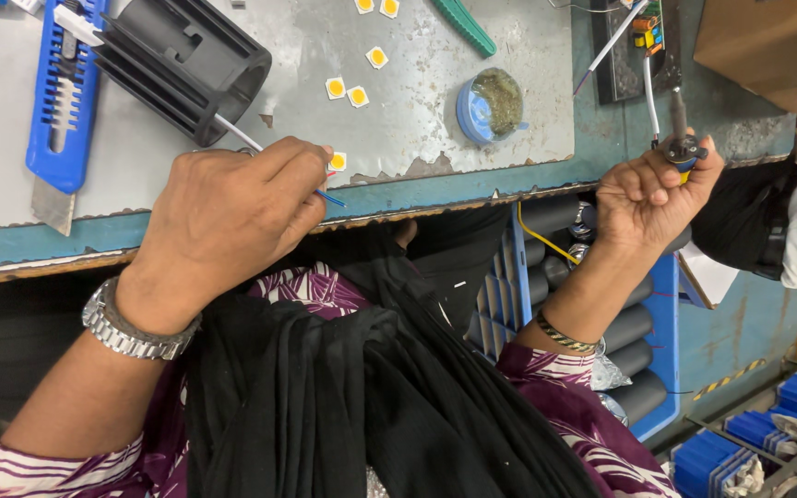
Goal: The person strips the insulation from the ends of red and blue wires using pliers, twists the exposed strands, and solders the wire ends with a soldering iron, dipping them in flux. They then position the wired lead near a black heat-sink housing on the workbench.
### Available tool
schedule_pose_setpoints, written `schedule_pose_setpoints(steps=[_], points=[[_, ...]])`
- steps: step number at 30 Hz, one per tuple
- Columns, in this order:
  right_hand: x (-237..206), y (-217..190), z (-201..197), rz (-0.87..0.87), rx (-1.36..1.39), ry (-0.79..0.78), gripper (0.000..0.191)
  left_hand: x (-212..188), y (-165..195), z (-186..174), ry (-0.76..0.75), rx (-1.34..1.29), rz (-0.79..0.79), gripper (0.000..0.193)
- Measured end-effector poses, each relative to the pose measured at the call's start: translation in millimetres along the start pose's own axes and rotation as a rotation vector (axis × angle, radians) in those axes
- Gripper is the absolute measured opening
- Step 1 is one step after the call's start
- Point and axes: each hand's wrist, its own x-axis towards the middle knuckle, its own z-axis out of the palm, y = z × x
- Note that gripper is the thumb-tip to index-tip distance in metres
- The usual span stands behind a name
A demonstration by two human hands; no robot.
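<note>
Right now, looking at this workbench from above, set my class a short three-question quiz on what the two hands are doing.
1. True or false: the right hand grips a soldering iron.
2. What lies closest to the left hand? A) the small yellow square chip B) the blue utility knife C) the round blue tin
3. Fill in: the left hand pinches thin wires leading from the black finned ____.

Key: 1 true; 2 A; 3 cylinder.
</note>
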Motion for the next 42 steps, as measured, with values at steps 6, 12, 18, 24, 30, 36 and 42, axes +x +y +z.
schedule_pose_setpoints(steps=[6, 12, 18, 24, 30, 36, 42], points=[[-8.2, -2.9, 9.6, -0.111, -0.219, -0.068, 0.044, -3.5, -6.6, 0.5, 0.003, -0.002, 0.075, 0.019], [-30.0, 20.4, 20.9, -0.347, -0.326, -0.036, 0.038, -5.4, -10.2, 4.8, 0.019, 0.025, 0.094, 0.023], [-51.3, 76.9, 89.1, -0.529, -0.632, -0.065, 0.037, -5.8, -8.4, 6.6, 0.041, 0.045, 0.091, 0.025], [-54.6, 120.5, 147.5, -0.809, -0.989, -0.164, 0.035, -6.7, -8.6, 8.1, 0.055, 0.062, 0.089, 0.027], [-58.5, 135.4, 167.9, -0.725, -1.125, -0.215, 0.034, -4.9, -6.3, 10.6, 0.066, 0.073, 0.076, 0.025], [-61.9, 140.3, 178.2, -0.621, -1.179, -0.232, 0.033, -4.8, -6.5, 11.9, 0.068, 0.074, 0.073, 0.024], [-64.7, 143.0, 183.0, -0.575, -1.213, -0.248, 0.033, -3.7, -6.1, 13.8, 0.073, 0.072, 0.068, 0.022]])
